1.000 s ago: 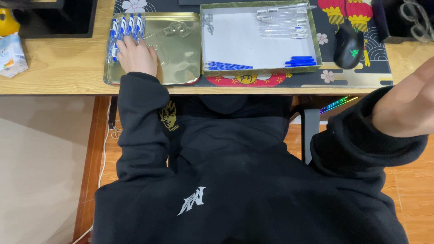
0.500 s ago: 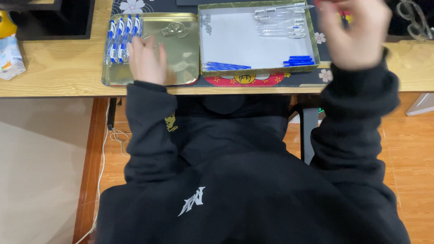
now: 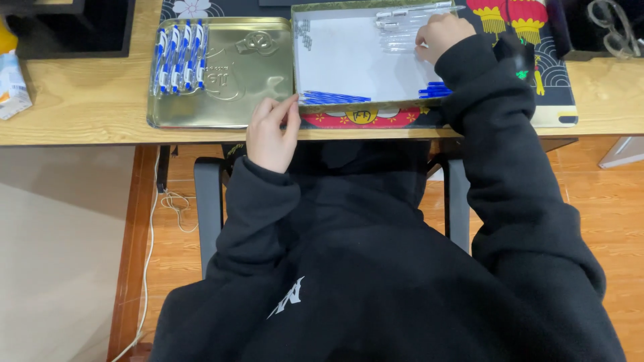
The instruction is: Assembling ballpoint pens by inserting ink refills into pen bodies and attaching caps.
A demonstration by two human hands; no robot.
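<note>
Both hands are working at the table (image 3: 80,107): the left hand (image 3: 270,131) is resting loosely curled against the gold tin lid (image 3: 248,80), holding nothing, while the right hand (image 3: 439,35) is closing around clear pen barrels (image 3: 402,27) inside the white-lined tray (image 3: 355,60). Judged step: picking a barrel; blue refills (image 3: 332,98) lie near.

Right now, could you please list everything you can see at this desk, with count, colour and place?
gold tin lid: one, gold, desk left of centre
assembled pens: about six, blue and white, on lid's left part
white-lined tray: one, right of lid
clear pen barrels: several, tray's top right
blue pen parts: two small heaps, tray's bottom edge
desk mat: one, dark patterned, under tray
carton: one, far left
left hand: at tray's near corner
right hand: on the barrels
</note>
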